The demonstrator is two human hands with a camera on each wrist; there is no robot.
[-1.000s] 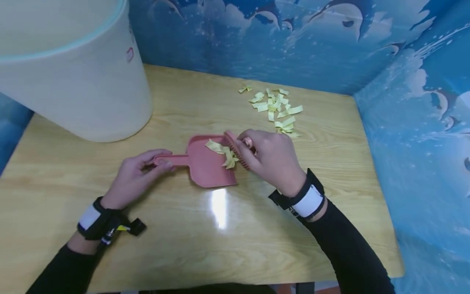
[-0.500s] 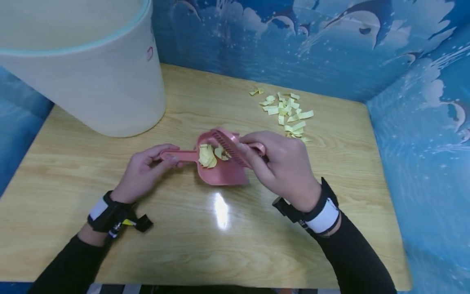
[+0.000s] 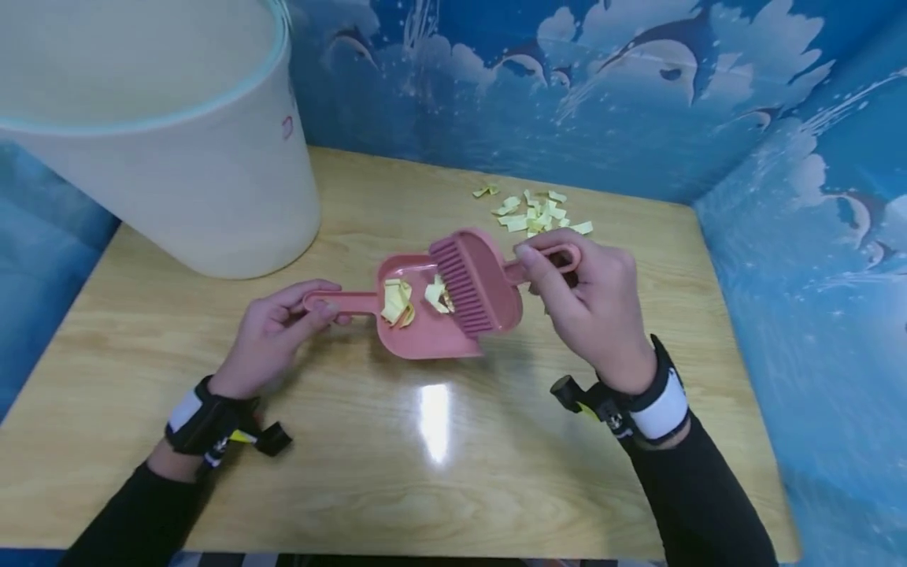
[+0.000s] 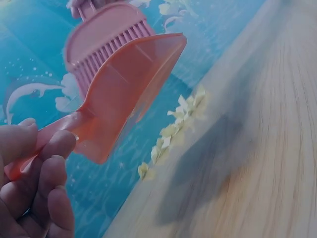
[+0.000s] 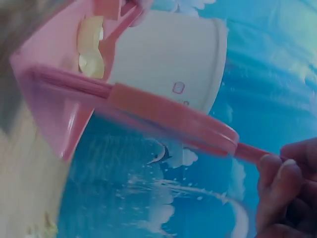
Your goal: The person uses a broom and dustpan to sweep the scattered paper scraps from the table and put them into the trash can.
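Note:
A pink dustpan point(image 3: 425, 331) sits near the table's middle with a few yellow paper scraps point(image 3: 397, 302) in it. My left hand point(image 3: 272, 331) grips its handle point(image 3: 333, 301); the left wrist view shows the dustpan point(image 4: 129, 94) from below, lifted off the wood. My right hand point(image 3: 588, 303) holds the loop handle of a pink brush point(image 3: 475, 283), which hovers over the pan's right side, bristles turned toward me. In the right wrist view the brush point(image 5: 168, 116) crosses in front of the dustpan point(image 5: 54, 74).
A heap of yellow scraps point(image 3: 534, 213) lies at the back of the wooden table point(image 3: 439, 472). A large cream bin point(image 3: 163, 134) stands at the back left. Blue dolphin-print walls point(image 3: 801, 276) close the back and right sides.
My right hand has lifted the brush up and to the right, off the scraps in the pan. The scraps have slid toward the pan's handle end. My left hand keeps its grip.

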